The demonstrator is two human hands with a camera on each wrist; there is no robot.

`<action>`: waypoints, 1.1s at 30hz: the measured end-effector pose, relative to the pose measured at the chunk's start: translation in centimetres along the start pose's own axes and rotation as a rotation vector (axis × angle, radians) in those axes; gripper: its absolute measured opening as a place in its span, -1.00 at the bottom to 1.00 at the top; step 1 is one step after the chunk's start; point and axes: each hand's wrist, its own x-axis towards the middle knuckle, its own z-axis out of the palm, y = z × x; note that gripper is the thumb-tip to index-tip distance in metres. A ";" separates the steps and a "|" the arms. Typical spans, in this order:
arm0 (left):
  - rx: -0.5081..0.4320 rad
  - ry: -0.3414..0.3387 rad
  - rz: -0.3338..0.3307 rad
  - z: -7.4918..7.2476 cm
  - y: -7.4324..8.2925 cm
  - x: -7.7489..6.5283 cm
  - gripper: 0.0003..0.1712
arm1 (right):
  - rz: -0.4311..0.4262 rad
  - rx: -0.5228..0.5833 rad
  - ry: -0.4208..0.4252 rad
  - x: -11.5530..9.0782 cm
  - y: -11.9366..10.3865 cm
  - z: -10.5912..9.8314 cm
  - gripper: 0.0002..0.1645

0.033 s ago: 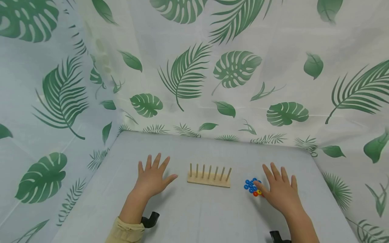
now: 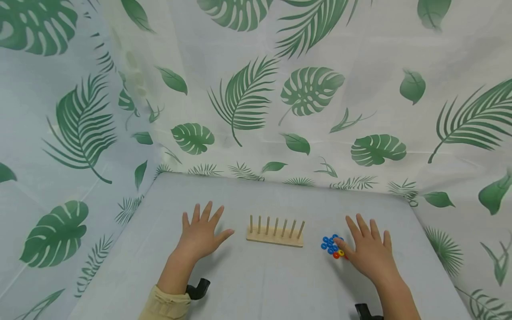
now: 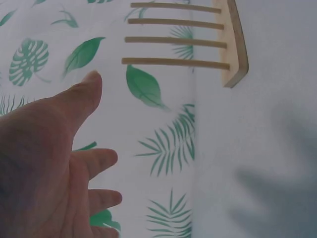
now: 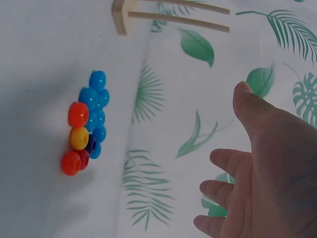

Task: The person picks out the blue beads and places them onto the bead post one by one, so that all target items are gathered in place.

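Observation:
My left hand (image 2: 200, 239) is spread over the table with its fingers straight, left of a wooden peg rack (image 2: 274, 239). The rack has a flat base and a row of several thin upright pegs (image 3: 173, 41), all bare. To the right of the rack lies a small cluster of round beads (image 2: 330, 245), mostly blue, with some red beads (image 4: 78, 115) and a yellow bead (image 4: 79, 138). My right hand (image 2: 370, 253) hovers beside them, fingers spread and holding nothing. Its thumb overlaps part of the cluster in the head view.
A white table (image 2: 228, 284) lies under everything. Behind it and at its sides hang white sheets with green leaf prints (image 2: 296, 144). Black curved pieces (image 2: 198, 289) stick out at both wrists.

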 end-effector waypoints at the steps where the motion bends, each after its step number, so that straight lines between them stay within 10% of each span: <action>1: 0.001 -0.005 0.000 0.1 0.0 0.1 -0.04 | 0.001 0.001 -0.003 0.0 0.0 0.0 0.27; 9: -0.153 -0.046 0.071 1.4 0.0 1.4 -0.09 | -0.036 0.075 -0.028 0.7 1.0 0.3 0.13; 19: -0.567 -0.122 0.159 6.6 -1.2 4.7 -0.17 | -0.019 0.322 -0.110 2.4 4.1 2.2 -0.39; 33: -0.610 -0.077 0.246 9.4 -0.2 6.7 -0.22 | 0.047 0.448 -0.263 4.7 7.8 3.9 -0.57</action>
